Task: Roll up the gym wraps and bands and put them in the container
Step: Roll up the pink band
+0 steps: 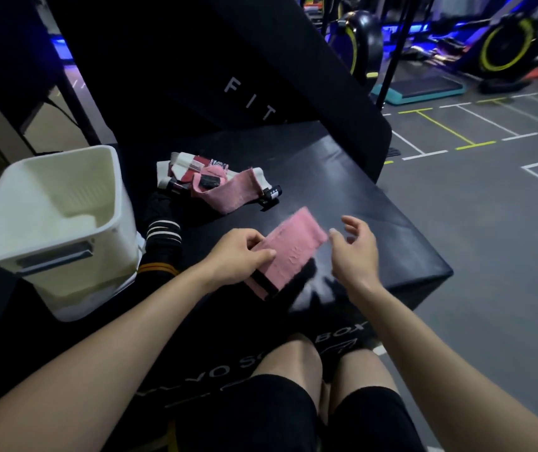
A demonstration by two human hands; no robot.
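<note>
Left hand [238, 256] pinches the pink wrap [288, 252] by its near edge, just above the desk [375, 203]; right hand [355, 249] hovers beside its far end, fingers loosely spread. It looks light, soft and floppy: best held at the end for tight rolling. Bin [9, 256] waits left.

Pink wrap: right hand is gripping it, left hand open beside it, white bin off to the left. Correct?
Hands are swapped. In the head view the left hand grips the pink wrap, and the right hand hovers open beside it, not touching. The white bin is off to the left, as stated.
</note>
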